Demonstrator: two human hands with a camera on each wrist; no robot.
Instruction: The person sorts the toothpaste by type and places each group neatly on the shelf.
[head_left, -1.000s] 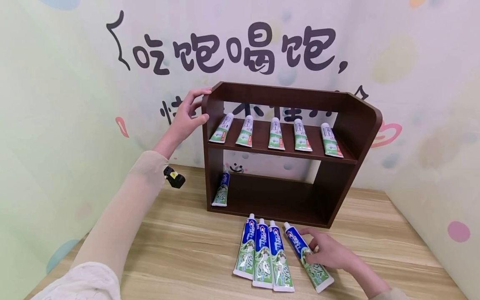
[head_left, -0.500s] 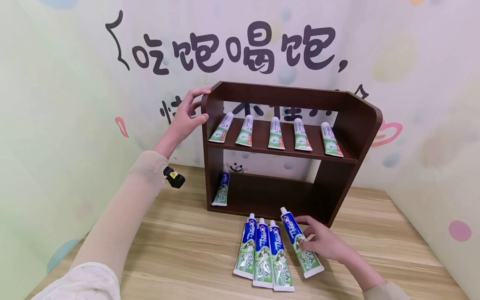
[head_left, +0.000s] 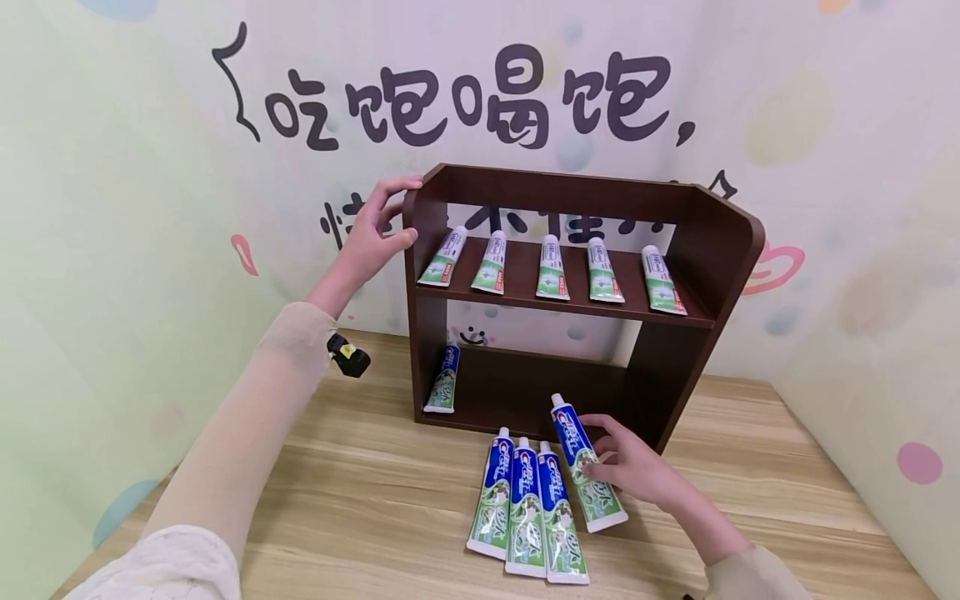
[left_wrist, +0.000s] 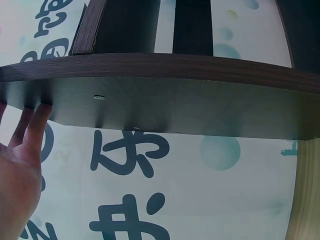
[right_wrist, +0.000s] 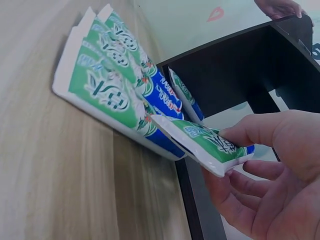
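Note:
Thumb and fingers of my right hand (head_left: pixel 633 468) pinch a blue-and-green Crest toothpaste tube (head_left: pixel 583 467), cap pointing at the lower shelf. In the right wrist view this tube (right_wrist: pixel 210 142) is tilted, thumb on its upper face and fingers beneath. Just left of it, several matching toothpaste tubes (head_left: pixel 525 508) lie partly overlapping on the table. My left hand (head_left: pixel 372 233) rests against the left side of the dark brown shelf rack (head_left: pixel 570 321). In the left wrist view its fingers (left_wrist: pixel 36 127) touch the outer face of that side panel.
Several white-and-green toothpaste tubes (head_left: pixel 552 268) stand in a row, leaning back, on the upper shelf. One Crest tube (head_left: pixel 444 380) leans at the left end of the lower shelf. The wooden table (head_left: pixel 360 483) meets a printed wall (head_left: pixel 165 208) behind and at both sides.
My right hand has lifted the Crest tube and carried it forward and left, towards the lower shelf. The left hand and the rack have stayed in place.

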